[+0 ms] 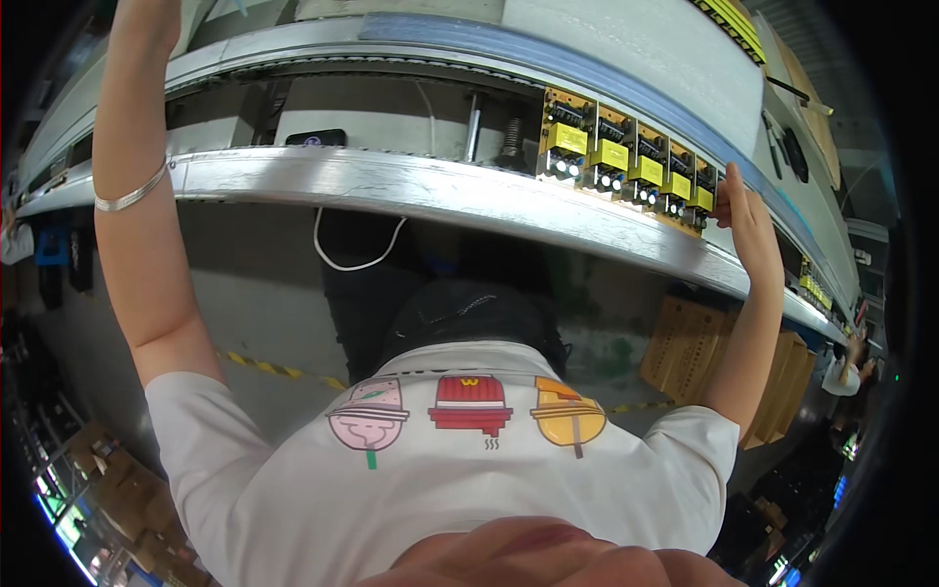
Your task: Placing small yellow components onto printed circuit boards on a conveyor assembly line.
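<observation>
My right hand (748, 215) is at the right end of a row of circuit boards (626, 164), its fingers against the last board's edge. One finger stretches up past the board, and the others bend toward it; I see no grip round it. The boards are tan, with yellow transformers, black parts and silver-topped capacitors, and they sit across the rails of a metal conveyor (391, 179). My left arm (142, 215), with a silver bangle (132, 196) on it, reaches up over the conveyor at the left. Its hand is cut off by the upper edge.
A black device with a lit display (316, 139) lies by the near rail. A white cable (357, 266) hangs below it. Cardboard boxes (685, 342) stand on the floor at right. Farther right, another person (843, 375) is beside the line, near more boards (814, 286).
</observation>
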A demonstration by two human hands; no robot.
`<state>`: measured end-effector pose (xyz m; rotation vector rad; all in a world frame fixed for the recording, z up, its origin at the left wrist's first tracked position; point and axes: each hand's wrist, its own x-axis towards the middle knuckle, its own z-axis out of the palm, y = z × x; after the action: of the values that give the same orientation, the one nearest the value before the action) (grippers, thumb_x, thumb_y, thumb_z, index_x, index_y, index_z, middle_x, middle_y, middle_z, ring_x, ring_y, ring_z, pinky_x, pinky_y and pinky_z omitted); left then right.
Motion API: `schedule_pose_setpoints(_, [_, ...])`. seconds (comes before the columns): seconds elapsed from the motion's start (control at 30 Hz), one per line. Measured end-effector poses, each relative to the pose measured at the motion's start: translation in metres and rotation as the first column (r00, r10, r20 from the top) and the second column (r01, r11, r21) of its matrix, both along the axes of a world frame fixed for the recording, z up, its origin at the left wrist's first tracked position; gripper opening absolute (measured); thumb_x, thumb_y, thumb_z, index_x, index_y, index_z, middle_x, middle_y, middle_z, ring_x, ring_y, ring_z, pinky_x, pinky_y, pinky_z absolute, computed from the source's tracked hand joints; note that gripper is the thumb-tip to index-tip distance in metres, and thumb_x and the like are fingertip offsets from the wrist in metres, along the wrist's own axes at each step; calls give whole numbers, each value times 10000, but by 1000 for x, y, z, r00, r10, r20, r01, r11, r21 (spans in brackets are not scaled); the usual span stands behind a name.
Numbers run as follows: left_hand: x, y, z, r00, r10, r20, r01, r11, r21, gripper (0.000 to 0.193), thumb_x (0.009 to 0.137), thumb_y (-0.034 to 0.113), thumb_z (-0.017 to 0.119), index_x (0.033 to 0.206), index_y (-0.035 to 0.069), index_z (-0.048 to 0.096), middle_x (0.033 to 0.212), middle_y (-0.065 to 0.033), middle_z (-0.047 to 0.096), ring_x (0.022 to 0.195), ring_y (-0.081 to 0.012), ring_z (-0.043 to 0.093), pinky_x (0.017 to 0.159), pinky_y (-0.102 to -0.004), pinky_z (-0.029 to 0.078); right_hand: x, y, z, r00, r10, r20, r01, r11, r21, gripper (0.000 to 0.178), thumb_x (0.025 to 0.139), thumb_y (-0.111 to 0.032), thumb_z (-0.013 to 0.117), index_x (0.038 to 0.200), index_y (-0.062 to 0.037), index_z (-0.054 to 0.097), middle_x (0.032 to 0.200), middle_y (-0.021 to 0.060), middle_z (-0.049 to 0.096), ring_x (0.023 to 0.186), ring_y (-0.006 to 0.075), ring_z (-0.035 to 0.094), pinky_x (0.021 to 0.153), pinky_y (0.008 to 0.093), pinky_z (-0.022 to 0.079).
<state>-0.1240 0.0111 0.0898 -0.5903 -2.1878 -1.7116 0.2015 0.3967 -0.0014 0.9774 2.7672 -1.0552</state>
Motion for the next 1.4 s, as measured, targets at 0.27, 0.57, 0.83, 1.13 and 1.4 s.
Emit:
schedule_pose_setpoints(0.27, [83,93,38,950,-311,-2,307,937,167,395,928,333,746,1122,5,640,927,-105,711,698,-132,644,627,-206,505,-7,9,16,971,239,11,-238,969,-72,773,1028,-620,398,862,77,688,774,99,631,724,169,571,691,276,459])
schedule_pose_setpoints(0.57, [165,246,-20,692,-706,-151,710,627,321,305,964,350,706,959,63,605,623,-6,567,437,-50,449,378,-175,346,-21,38,-21,869,482,-110,-493,864,-101,768,1032,-603,392,897,82,712,788,107,654,732,180,591,708,283,489])
schedule_pose_setpoints(0.83, [126,242,-141,427,-904,-15,619,281,733,280,985,328,684,951,68,585,576,35,483,415,-34,383,364,-180,297,-25,41,-34,828,520,-209,-549,828,-116,752,1032,-592,392,822,49,725,710,99,637,653,186,572,683,283,490])
schedule_pose_setpoints(1.13, [163,262,-105,571,-820,39,597,448,666,301,985,352,679,922,79,571,556,46,455,404,-31,363,356,-183,281,7,29,-2,501,826,-258,-855,518,-1,577,1028,-375,518,577,-30,621,563,58,590,488,212,483,568,301,441])
schedule_pose_setpoints(1.4, [184,280,-84,689,-720,76,550,589,592,320,985,374,675,898,89,559,538,56,431,394,-27,345,349,-185,266,31,-13,-34,60,885,-462,-976,148,157,512,974,-391,626,581,-65,586,589,76,579,547,298,554,538,347,448])
